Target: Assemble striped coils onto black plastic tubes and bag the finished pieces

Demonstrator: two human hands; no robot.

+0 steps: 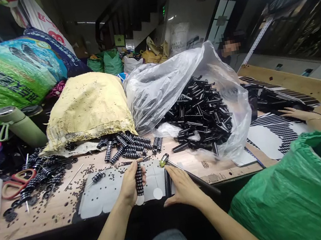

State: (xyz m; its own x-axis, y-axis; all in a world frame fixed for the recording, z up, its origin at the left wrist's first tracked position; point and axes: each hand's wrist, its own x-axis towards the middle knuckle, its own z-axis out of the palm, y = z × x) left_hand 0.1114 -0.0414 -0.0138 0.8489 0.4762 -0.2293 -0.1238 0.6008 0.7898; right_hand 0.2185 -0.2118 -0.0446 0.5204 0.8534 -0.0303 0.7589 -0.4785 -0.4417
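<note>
My left hand [130, 183] is closed around a black cylinder with rows of pale square marks [139, 179], held upright above a grey-white sheet [99, 197]. My right hand [186, 185] has its fingers and thumb around a plain black tube [167, 183] at the sheet's right side. Close by that hand lies a hammer [202, 183], its shiny head pointing to the upper left and its black handle passing beyond my fingers. Several patterned cylinders [124, 145] are heaped behind the sheet. One more patterned cylinder [97, 176] lies on it, with a thin metal rod through it.
A clear plastic bag [166, 81] spills many black tubes [199, 113]. Left stand a yellow sack [86, 104], a green bottle [21, 126] and scissors [16, 183] among black parts. A green bag [288, 192] is at right. Another person's hand [297, 113] reaches over patterned sheets [277, 132].
</note>
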